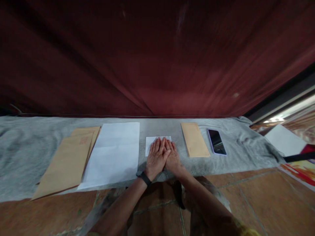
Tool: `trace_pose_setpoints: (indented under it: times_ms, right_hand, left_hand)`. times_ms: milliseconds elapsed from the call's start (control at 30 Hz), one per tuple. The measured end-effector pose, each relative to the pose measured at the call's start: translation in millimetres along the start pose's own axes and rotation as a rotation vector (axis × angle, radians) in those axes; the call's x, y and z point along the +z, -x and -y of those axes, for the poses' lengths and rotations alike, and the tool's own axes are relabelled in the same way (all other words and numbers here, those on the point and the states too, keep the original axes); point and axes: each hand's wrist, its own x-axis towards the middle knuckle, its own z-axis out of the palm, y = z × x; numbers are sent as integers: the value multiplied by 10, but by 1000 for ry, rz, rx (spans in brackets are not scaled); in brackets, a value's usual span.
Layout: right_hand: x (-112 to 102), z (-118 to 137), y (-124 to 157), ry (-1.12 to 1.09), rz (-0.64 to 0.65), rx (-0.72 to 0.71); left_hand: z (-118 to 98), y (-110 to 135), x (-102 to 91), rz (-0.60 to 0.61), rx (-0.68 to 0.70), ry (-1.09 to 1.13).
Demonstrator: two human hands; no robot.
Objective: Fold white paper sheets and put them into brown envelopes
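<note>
A small white piece of paper (149, 143), perhaps folded, lies on the grey cloth (172, 126) in front of me. My left hand (156, 156) rests flat on it, fingers stretched forward and thumb reaching over toward the other hand. Beside it, my right hand (173, 157) is also flat, palm down on the paper's right part. The two hands touch each other, and they cover most of the paper. To their left is a large white sheet (113, 154) with faint creases. On the right lies a small stack of brown envelopes (195, 140).
Larger brown envelopes (65, 160) overlap at the left, reaching past the cloth's front edge. A phone (217, 141) in a purple case lies right of the small envelopes. A dark red curtain (157, 65) hangs behind the cloth. Tiled floor (261, 196) shows in front.
</note>
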Motion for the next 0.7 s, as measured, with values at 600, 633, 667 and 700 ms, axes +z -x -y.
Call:
trace_pose_setpoints:
  times_ms: [600,633,667,700]
  right_hand:
    - [-155,-307,10,-33,-36,135]
    - [-161,-319,8,-34,-34,135]
    - [-167,-333,7,-35,-32,137]
    - [-172,-350,7,-33,-31,142]
  left_hand:
    - [182,82,-65,-59,-60,-183]
    - [184,86,-77,-62,-61,-186]
    - [190,92,-89,-65,-60,-189]
    - [199,99,-101,-71,-60,-192]
